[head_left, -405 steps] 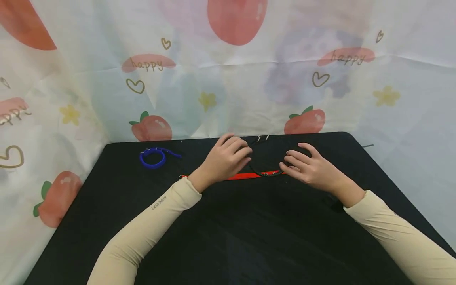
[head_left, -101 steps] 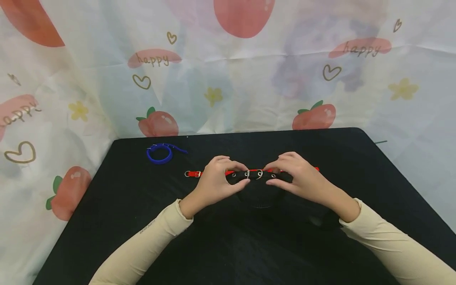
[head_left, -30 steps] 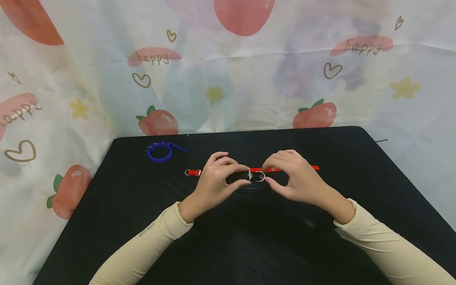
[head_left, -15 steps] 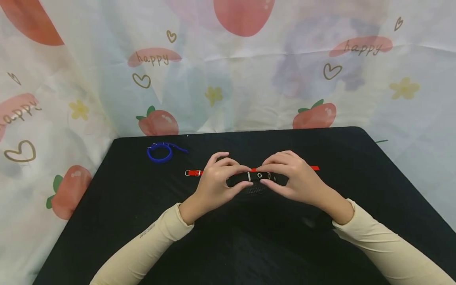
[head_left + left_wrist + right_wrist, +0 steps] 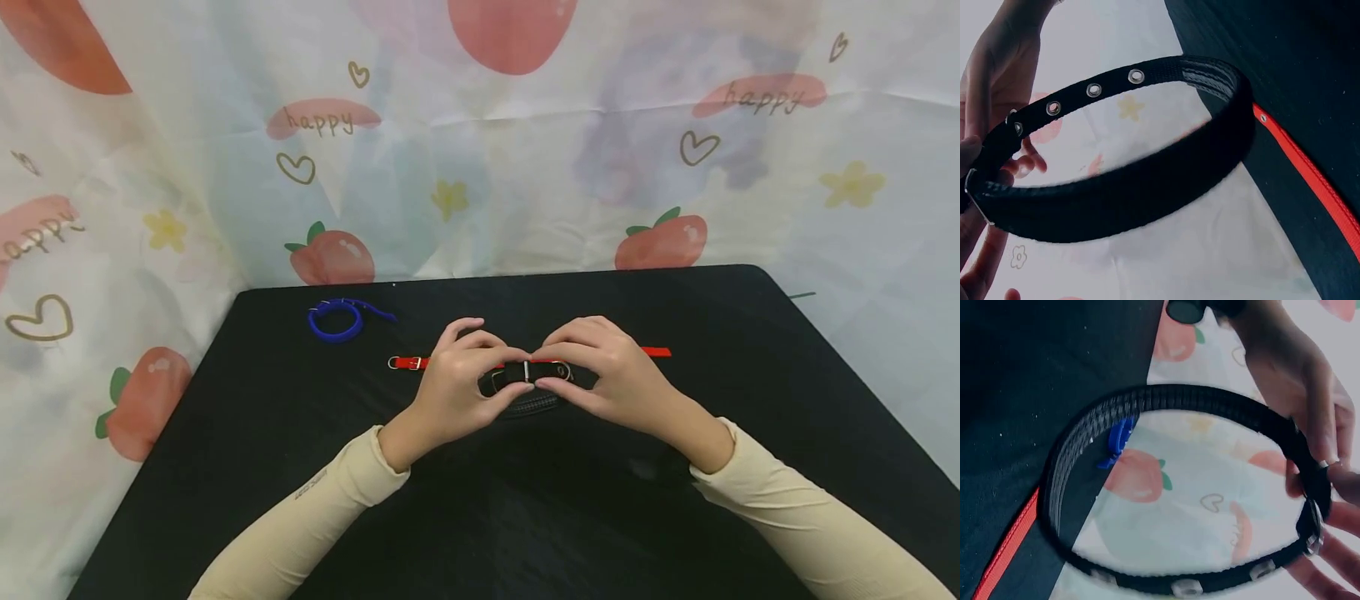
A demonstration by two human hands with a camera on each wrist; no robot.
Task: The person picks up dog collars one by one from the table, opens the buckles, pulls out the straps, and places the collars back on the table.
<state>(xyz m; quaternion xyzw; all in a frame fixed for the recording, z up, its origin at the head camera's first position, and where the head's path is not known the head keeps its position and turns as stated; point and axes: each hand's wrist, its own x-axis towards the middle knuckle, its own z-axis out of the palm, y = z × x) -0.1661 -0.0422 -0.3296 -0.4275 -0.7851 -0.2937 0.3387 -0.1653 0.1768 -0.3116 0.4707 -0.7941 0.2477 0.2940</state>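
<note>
A black collar (image 5: 546,372) with metal eyelets, a buckle and a D-ring is held up in a loop between both hands, over the middle of the table. My left hand (image 5: 453,383) pinches the band at the left of the metal buckle frame, thumb below and fingers above. Close beside it, my right hand (image 5: 618,375) pinches the band just right of the frame. The left wrist view shows the collar (image 5: 1129,203) as a wide loop with its eyelets in a row. Ribbed lining shows inside the collar (image 5: 1179,398) in the right wrist view.
Behind the hands a red collar (image 5: 408,363) lies stretched out on the black-covered table (image 5: 337,517), its middle partly hidden. A blue collar (image 5: 337,337), buckled into a ring with its tail out, lies at the back left. A patterned curtain (image 5: 510,167) hangs behind.
Over the last second my right hand has come left, its fingertips now near the left hand's. Long before, both hands hovered loosely around the black collar by the red one; now they pinch it.
</note>
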